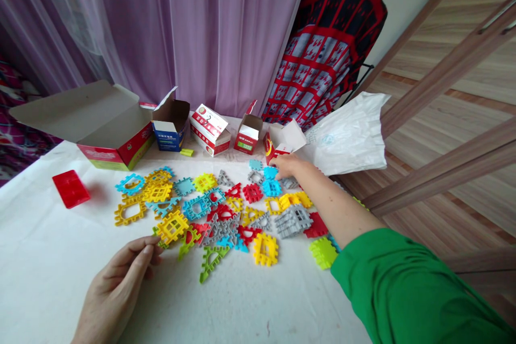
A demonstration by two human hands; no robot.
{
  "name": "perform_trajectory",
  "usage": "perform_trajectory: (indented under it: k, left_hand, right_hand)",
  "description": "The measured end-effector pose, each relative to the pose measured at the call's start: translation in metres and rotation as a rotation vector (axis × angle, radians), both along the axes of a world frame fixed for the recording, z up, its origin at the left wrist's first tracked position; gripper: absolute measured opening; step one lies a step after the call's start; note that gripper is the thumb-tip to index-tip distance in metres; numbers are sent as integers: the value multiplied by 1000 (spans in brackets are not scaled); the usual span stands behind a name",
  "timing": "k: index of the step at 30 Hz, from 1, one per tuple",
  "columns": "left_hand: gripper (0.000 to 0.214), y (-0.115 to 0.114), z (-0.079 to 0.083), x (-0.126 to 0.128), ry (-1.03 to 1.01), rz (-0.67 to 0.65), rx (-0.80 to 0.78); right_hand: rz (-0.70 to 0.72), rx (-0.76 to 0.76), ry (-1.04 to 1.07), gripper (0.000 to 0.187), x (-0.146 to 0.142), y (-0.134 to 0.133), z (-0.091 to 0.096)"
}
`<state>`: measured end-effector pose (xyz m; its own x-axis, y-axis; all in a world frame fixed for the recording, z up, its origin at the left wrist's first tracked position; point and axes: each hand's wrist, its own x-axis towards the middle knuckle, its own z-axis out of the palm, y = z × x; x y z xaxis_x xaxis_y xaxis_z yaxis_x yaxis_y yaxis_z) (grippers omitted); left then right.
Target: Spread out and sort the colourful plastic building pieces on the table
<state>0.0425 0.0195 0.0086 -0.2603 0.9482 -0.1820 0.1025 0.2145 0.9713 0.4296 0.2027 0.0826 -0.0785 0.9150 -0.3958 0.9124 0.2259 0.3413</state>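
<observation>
Several interlocking plastic tiles in yellow, blue, red, grey and green lie spread over a white table (48, 279). My right hand (287, 165), in a green sleeve, reaches to the far side; its fingers curl over a blue tile (270, 173) beside a small open red box (277, 145). Whether it grips the tile is hidden. My left hand (116, 285) rests near the front edge, fingers loosely bent, tips touching a yellow window tile (172, 227). A green triangle tile (210, 261) lies just right of it.
A large open red box (108, 129), a blue box (171, 128), a red-and-white box (209, 130) and another small red box (246, 134) line the table's back. A red flat piece (71, 188) lies left. A white plastic bag (350, 137) hangs off the right edge. Purple curtains behind.
</observation>
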Motion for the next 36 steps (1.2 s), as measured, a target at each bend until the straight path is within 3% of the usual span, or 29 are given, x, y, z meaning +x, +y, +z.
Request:
perform_trajectory:
  k: [5,15,21,28,36]
  left_hand:
    - [52,0,-1,0,-22,2,-28]
    - [58,1,1,2,-55,1,1]
    - [56,1,1,4,-60,-39,63]
    - [59,1,-2,5,-94,-78,98]
    - [61,1,-2,4,-76,-119,108]
  right_hand:
    - [-27,-4,18,54,0,-2,2]
    - [-61,121,88,35,-5,-17,16]
    - [10,150,56,33,-15,-37,29]
    - [50,40,-58,63,-34,-62,28]
    - [54,41,-80,66,-45,-65,9]
